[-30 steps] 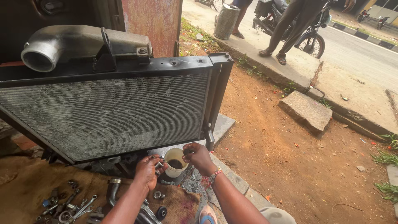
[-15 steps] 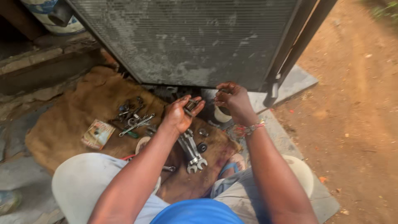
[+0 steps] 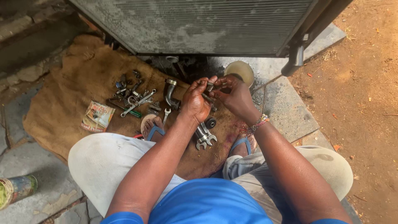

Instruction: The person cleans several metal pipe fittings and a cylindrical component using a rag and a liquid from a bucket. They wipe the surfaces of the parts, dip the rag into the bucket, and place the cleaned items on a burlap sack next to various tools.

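Observation:
My left hand (image 3: 194,103) and my right hand (image 3: 234,96) meet over a brown burlap sack (image 3: 70,87). Both pinch a small dark metal part (image 3: 209,88) between their fingertips. A beaded bracelet sits on my right wrist. Just beyond the fingers stands a pale cup (image 3: 239,70) on a stone slab. Under my hands lie combination wrenches (image 3: 205,137) and a black bushing. A bent metal pipe elbow (image 3: 169,93) lies left of my left hand.
A large grey radiator (image 3: 199,25) leans upright at the top, a black hose stub (image 3: 295,58) at its right corner. A heap of spanners and bolts (image 3: 132,97), a printed packet (image 3: 97,116) and a can (image 3: 14,191) lie left. Red dirt lies right.
The view has tipped down from the radiator to the sack. My right hand has left the cup, and both hands have come together on the small part.

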